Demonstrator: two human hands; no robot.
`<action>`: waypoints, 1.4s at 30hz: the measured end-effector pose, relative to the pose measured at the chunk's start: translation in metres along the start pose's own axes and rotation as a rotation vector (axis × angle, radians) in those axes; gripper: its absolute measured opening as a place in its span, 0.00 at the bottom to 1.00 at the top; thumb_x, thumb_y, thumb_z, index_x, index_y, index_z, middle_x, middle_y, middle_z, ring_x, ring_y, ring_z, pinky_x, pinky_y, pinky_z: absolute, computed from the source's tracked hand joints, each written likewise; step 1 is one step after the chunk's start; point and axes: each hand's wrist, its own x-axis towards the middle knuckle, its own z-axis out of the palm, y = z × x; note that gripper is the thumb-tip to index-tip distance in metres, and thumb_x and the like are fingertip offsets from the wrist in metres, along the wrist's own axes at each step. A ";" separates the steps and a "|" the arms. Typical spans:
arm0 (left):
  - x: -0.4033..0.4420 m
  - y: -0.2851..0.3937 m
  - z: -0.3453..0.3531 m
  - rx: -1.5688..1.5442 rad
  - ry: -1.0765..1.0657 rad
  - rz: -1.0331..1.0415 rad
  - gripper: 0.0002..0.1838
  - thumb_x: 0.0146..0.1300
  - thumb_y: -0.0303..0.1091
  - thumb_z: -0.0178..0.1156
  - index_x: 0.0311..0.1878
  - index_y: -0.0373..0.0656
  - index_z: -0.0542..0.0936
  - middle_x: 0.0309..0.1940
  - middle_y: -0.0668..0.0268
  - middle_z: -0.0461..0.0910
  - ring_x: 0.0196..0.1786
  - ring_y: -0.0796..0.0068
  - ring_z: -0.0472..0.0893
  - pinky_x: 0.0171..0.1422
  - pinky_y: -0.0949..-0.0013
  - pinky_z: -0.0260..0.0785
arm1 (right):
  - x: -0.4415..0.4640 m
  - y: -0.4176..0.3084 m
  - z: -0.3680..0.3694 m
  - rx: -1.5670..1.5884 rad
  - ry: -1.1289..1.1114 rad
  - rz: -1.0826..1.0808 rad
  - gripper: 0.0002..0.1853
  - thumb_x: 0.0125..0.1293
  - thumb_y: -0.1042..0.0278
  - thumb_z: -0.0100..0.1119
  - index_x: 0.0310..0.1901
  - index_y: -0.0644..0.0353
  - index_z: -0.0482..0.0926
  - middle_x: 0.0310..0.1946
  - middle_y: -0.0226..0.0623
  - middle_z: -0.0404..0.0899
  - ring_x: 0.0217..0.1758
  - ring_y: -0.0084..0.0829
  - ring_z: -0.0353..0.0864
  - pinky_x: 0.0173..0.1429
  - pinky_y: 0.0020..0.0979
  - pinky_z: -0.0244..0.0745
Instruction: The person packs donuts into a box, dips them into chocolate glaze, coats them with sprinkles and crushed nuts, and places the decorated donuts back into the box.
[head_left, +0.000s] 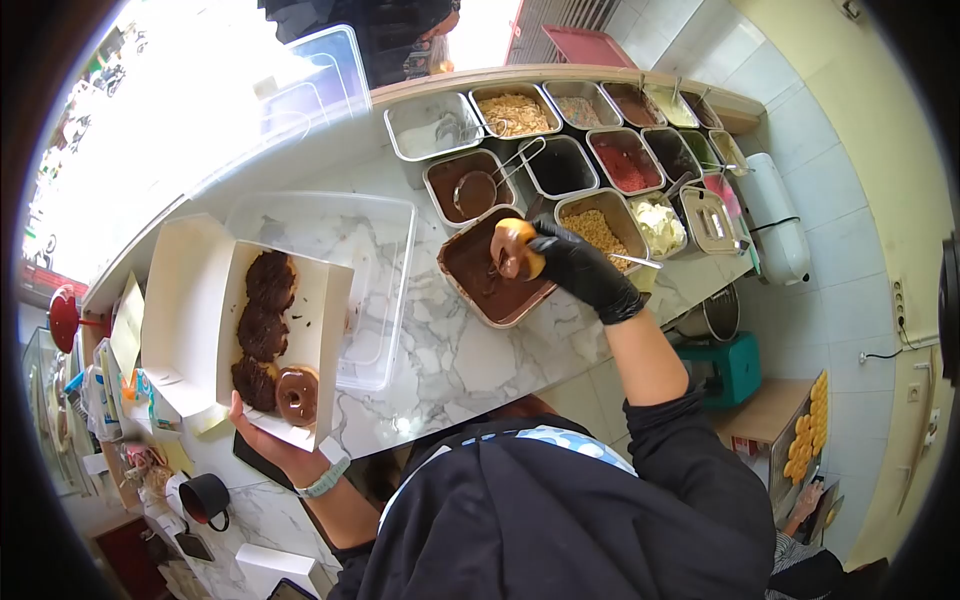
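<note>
My right hand [590, 272], in a black glove, grips a donut [514, 250] whose face is coated in brown chocolate glaze. It is held tilted over a metal pan of melted chocolate [490, 292]. My bare left hand [275, 437] grasps the near end of an open white donut box [334, 330], fingers at its edge and partly hidden. Inside, several donuts with dark, rough chocolate topping [262, 335] stand in a row along one side. A smooth chocolate-glazed donut [297, 394] sits beside them at the near end.
Metal pans of toppings line the counter's back right, including chopped nuts [598, 233], white cream [658, 226] and red crumbs [625, 165]. A sieve [476, 192] rests in a cocoa-coloured pan. A clear plastic tray [385, 340] lies beside the box. Another person [405, 40] stands beyond the counter.
</note>
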 end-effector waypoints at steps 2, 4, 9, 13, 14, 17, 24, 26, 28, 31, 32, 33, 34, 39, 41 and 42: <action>0.002 -0.004 0.005 -0.003 0.008 0.005 0.26 0.58 0.47 0.52 0.57 0.42 0.67 0.51 0.61 0.73 0.51 0.63 0.76 0.54 0.58 0.71 | 0.002 -0.010 0.017 -0.768 0.052 -0.074 0.17 0.59 0.63 0.57 0.47 0.64 0.70 0.46 0.44 0.74 0.48 0.31 0.76 0.47 0.29 0.73; 0.002 -0.005 0.005 -0.001 0.003 0.012 0.26 0.58 0.47 0.52 0.57 0.41 0.67 0.51 0.60 0.73 0.52 0.63 0.75 0.56 0.58 0.69 | 0.007 -0.004 0.025 -1.281 0.105 -0.101 0.18 0.53 0.58 0.62 0.41 0.62 0.72 0.43 0.48 0.74 0.47 0.39 0.76 0.46 0.32 0.73; 0.003 -0.004 0.000 -0.001 0.002 0.015 0.27 0.58 0.47 0.52 0.57 0.42 0.67 0.52 0.60 0.73 0.52 0.63 0.75 0.55 0.58 0.70 | 0.017 0.046 0.023 -1.689 0.182 -0.473 0.18 0.51 0.58 0.61 0.38 0.63 0.72 0.39 0.48 0.73 0.44 0.45 0.74 0.48 0.40 0.71; -0.001 0.003 -0.001 -0.004 0.058 0.053 0.27 0.57 0.47 0.52 0.57 0.42 0.67 0.52 0.61 0.73 0.52 0.63 0.75 0.55 0.58 0.70 | 0.014 0.044 0.031 -1.578 0.266 -0.576 0.18 0.51 0.61 0.61 0.39 0.65 0.71 0.40 0.47 0.72 0.45 0.45 0.74 0.48 0.38 0.71; -0.002 0.005 -0.001 -0.001 0.074 0.059 0.27 0.57 0.47 0.52 0.57 0.42 0.66 0.52 0.61 0.73 0.52 0.63 0.75 0.55 0.58 0.70 | 0.011 0.041 0.032 -1.516 0.300 -0.635 0.18 0.51 0.61 0.62 0.39 0.64 0.71 0.41 0.46 0.72 0.45 0.45 0.74 0.48 0.38 0.71; -0.003 0.008 -0.005 -0.028 0.094 0.053 0.27 0.57 0.47 0.52 0.57 0.42 0.66 0.52 0.61 0.72 0.52 0.63 0.75 0.55 0.58 0.70 | 0.005 0.036 0.027 -1.495 0.310 -0.841 0.20 0.49 0.64 0.65 0.42 0.61 0.70 0.47 0.44 0.69 0.50 0.46 0.71 0.52 0.41 0.70; -0.001 0.010 -0.005 -0.028 0.082 0.036 0.28 0.56 0.47 0.53 0.57 0.42 0.67 0.52 0.60 0.72 0.52 0.62 0.75 0.56 0.58 0.69 | 0.002 0.028 0.027 -1.488 0.165 -0.875 0.21 0.49 0.68 0.66 0.45 0.59 0.71 0.49 0.42 0.68 0.53 0.42 0.70 0.56 0.40 0.68; -0.001 0.008 -0.003 -0.025 0.081 0.046 0.27 0.56 0.47 0.53 0.57 0.42 0.67 0.52 0.60 0.72 0.52 0.62 0.75 0.56 0.57 0.69 | 0.001 0.024 0.032 -1.162 0.302 -0.706 0.18 0.51 0.70 0.65 0.44 0.61 0.71 0.48 0.42 0.70 0.51 0.38 0.72 0.53 0.36 0.71; -0.001 0.006 -0.002 -0.033 0.068 0.033 0.27 0.57 0.47 0.53 0.57 0.41 0.67 0.52 0.60 0.72 0.52 0.62 0.75 0.56 0.57 0.69 | 0.007 0.026 0.020 -0.644 0.341 -0.331 0.15 0.61 0.68 0.57 0.48 0.64 0.70 0.48 0.44 0.72 0.50 0.35 0.75 0.52 0.34 0.75; 0.003 0.004 -0.003 -0.033 0.034 0.021 0.26 0.57 0.46 0.52 0.56 0.41 0.67 0.51 0.60 0.73 0.52 0.62 0.75 0.56 0.58 0.69 | 0.007 0.018 0.005 0.512 0.067 0.043 0.16 0.64 0.72 0.51 0.52 0.68 0.69 0.51 0.43 0.72 0.53 0.33 0.74 0.57 0.34 0.73; 0.004 0.004 -0.006 -0.035 0.027 0.016 0.26 0.57 0.46 0.52 0.56 0.41 0.68 0.51 0.60 0.73 0.52 0.62 0.75 0.56 0.58 0.69 | 0.003 0.018 0.005 0.425 -0.018 -0.022 0.17 0.67 0.75 0.44 0.55 0.72 0.66 0.52 0.46 0.72 0.57 0.33 0.72 0.60 0.36 0.73; 0.006 0.005 -0.007 -0.039 0.016 0.010 0.26 0.58 0.45 0.52 0.56 0.41 0.68 0.51 0.60 0.74 0.51 0.62 0.76 0.56 0.58 0.69 | 0.001 0.017 0.004 0.538 -0.008 0.035 0.17 0.66 0.75 0.46 0.55 0.71 0.67 0.51 0.45 0.73 0.57 0.32 0.72 0.59 0.35 0.73; 0.007 0.002 -0.006 -0.047 0.003 0.001 0.25 0.58 0.45 0.52 0.56 0.41 0.68 0.51 0.60 0.74 0.51 0.62 0.76 0.55 0.58 0.70 | -0.002 0.014 0.002 0.648 0.004 0.088 0.17 0.65 0.75 0.48 0.55 0.70 0.67 0.51 0.45 0.73 0.56 0.31 0.72 0.59 0.34 0.72; -0.002 0.000 0.010 0.034 0.081 0.007 0.26 0.58 0.47 0.52 0.56 0.43 0.69 0.51 0.62 0.74 0.50 0.63 0.76 0.54 0.59 0.71 | -0.044 -0.023 -0.046 -0.345 0.218 -0.355 0.20 0.60 0.74 0.60 0.54 0.66 0.71 0.49 0.37 0.76 0.52 0.29 0.76 0.56 0.30 0.72; -0.002 -0.002 0.015 0.086 0.123 0.064 0.27 0.58 0.47 0.52 0.58 0.44 0.67 0.52 0.62 0.72 0.51 0.63 0.76 0.54 0.58 0.71 | -0.056 -0.061 -0.072 0.154 0.177 -0.192 0.17 0.64 0.70 0.55 0.53 0.67 0.71 0.47 0.37 0.77 0.51 0.29 0.76 0.54 0.31 0.75; -0.002 -0.004 0.015 0.088 0.108 0.056 0.27 0.58 0.47 0.52 0.58 0.44 0.67 0.53 0.62 0.72 0.52 0.63 0.75 0.55 0.58 0.71 | -0.058 -0.066 -0.083 0.028 0.217 -0.172 0.16 0.65 0.69 0.53 0.52 0.67 0.72 0.45 0.38 0.77 0.50 0.30 0.77 0.53 0.31 0.76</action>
